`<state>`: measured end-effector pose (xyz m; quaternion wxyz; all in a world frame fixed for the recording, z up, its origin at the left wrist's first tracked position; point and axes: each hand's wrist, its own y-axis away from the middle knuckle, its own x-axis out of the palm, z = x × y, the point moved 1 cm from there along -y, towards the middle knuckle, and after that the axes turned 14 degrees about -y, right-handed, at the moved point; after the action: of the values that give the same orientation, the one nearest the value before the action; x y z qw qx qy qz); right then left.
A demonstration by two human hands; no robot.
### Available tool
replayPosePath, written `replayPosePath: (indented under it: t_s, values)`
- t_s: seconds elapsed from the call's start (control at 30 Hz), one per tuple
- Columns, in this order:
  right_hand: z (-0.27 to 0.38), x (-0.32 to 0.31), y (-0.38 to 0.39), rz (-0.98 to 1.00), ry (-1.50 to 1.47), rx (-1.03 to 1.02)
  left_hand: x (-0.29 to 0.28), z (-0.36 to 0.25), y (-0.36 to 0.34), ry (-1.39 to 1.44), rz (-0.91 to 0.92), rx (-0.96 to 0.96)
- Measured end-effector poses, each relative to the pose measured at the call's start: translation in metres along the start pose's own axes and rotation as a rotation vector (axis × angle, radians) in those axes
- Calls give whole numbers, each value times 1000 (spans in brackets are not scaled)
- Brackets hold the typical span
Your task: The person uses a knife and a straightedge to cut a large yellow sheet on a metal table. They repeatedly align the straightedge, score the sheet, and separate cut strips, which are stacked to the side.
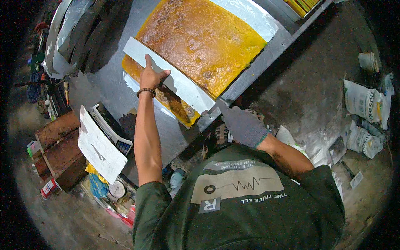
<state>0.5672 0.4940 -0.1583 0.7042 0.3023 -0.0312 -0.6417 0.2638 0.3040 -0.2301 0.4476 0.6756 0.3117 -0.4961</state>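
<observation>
A thick, glossy orange-yellow slab [196,46] lies on a metal table [171,141]. A pale, flat straightedge [187,89] crosses it on a slant, with a narrow strip of slab [181,109] on its near side. My bare left hand [153,75], with a beaded bracelet at the wrist, presses on the straightedge; its index finger and thumb are spread. By the straightedge's near right end, my right hand [246,125], in a grey knitted glove, is closed at the table edge. Whatever it grips is hidden.
A scale [111,127] and a white board [100,146] stand at the table's left side. Dark stacked sheets [89,35] rise at the far left. Yellow strips [302,6] lie at the top right. White sacks [366,102] rest on the floor at right.
</observation>
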Motion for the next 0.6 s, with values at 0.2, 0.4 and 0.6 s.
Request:
replayPosePath:
  t_s: [0.2,0.4,0.6]
  values:
    - [-5,2,11,-73,-61,-192,2,5,-7,-22,42,-25]
    - [-16,11,23,15,48,46,2,2,-3,29,14,7]
    - [-15,9,35,-13,25,9,0,1,-6,21,50,-1]
